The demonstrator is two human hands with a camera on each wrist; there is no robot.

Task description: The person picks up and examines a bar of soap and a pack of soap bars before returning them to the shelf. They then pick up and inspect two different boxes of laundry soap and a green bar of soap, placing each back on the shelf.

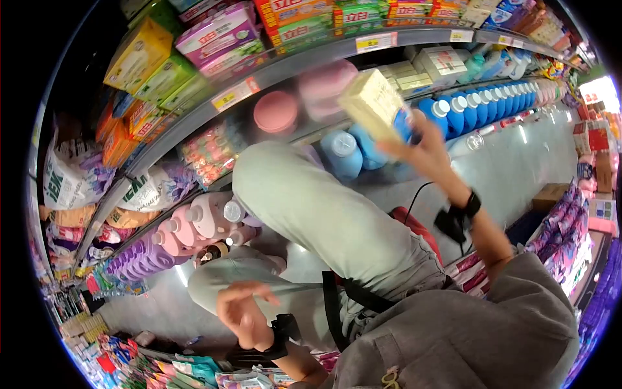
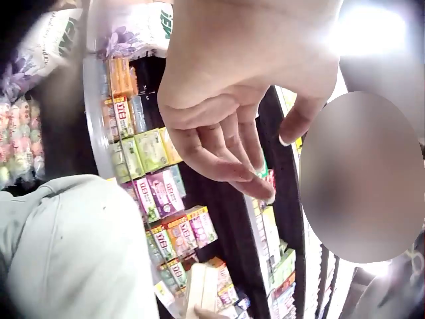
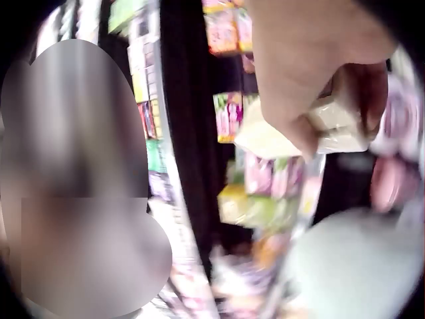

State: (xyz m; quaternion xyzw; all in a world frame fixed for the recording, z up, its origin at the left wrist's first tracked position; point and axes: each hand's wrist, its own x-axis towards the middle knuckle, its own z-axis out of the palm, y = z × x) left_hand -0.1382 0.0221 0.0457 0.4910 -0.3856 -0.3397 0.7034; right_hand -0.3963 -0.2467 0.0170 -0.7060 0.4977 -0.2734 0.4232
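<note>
My right hand (image 1: 427, 148) grips a pale cream, box-shaped package with a blue patch (image 1: 374, 104), held up in front of the lower shelf. In the right wrist view the thumb and fingers pinch this wrapped package (image 3: 265, 136) along its side. The same package (image 2: 200, 289) shows low in the left wrist view. My left hand (image 1: 246, 314) hangs over the lower leg with loosely bent fingers and holds nothing. In the left wrist view its palm and fingers (image 2: 229, 143) stand in front of the shelves.
Boxed soaps (image 1: 220, 35) fill the upper shelf. Pink round tubs (image 1: 275, 111) and white boxes (image 1: 440, 63) stand below it. Blue bottles (image 1: 457, 107) and pink bottles (image 1: 210, 217) line the floor level. The person's bent knee (image 1: 278, 165) is close to the shelf edge (image 1: 298, 65).
</note>
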